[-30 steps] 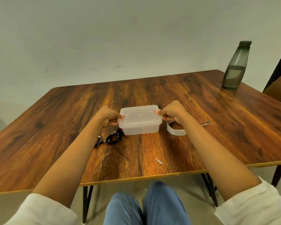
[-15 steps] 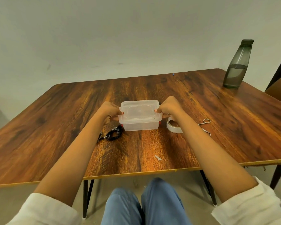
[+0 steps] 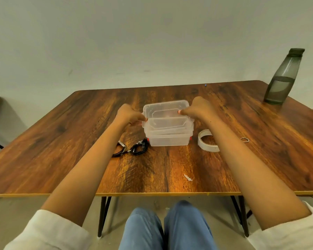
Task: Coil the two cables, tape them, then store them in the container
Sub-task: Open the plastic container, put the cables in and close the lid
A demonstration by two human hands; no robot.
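The left hand (image 3: 129, 114) and right hand (image 3: 200, 108) pinch the clear lid (image 3: 165, 110) by its short ends, holding it tilted just above the container (image 3: 169, 141), which sits mid-table (image 3: 61, 141), well back from the front edge. Two coiled black cables (image 3: 132, 150) lie just left of it, a tape roll (image 3: 206, 147) just right. A bottle (image 3: 282, 78) stands near the far right corner

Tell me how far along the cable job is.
Done: two cables lie coiled left of the container; tape on them is unclear. In hand: left hand and right hand hold its lid above it. Left: cables in, lid back on.
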